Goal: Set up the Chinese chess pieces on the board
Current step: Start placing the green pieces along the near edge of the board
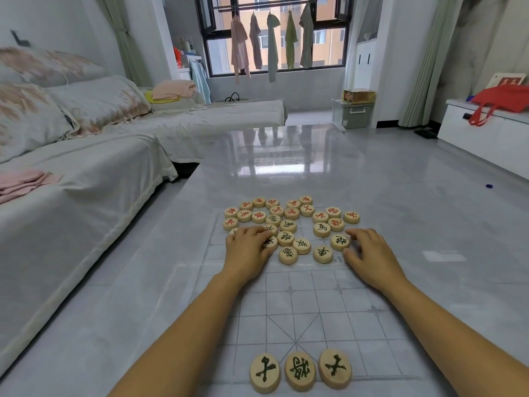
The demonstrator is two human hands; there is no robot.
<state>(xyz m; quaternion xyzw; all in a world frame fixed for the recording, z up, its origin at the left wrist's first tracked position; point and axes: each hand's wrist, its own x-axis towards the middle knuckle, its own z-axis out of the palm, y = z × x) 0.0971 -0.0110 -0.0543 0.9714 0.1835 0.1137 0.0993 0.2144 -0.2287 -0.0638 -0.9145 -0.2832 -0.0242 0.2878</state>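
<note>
On the glossy grey table [386, 213] in front of you lies a transparent Chinese chess board [312, 310] with thin grey grid lines and a palace cross near your edge. Three round pale wooden pieces with black characters [300, 371] stand side by side in a row on that near edge, over the palace. The rest sit in a loose heap [286, 224] at the far half of the board: about fourteen red-lettered discs along the far side and some nine visible black-lettered ones nearer you, several more hidden under your fingers, so the full count cannot be told. All are flat, cream-coloured, face up.

Your left hand [247, 247] lies palm down on the left side of the heap, fingers curled over a few pieces; whether it grips one I cannot tell. Your right hand [369, 253] rests at the right edge, fingers loosely spread and empty, fingertips [350, 233] touching a black-lettered piece [339, 242]. A covered sofa [86, 179] runs along your left.
</note>
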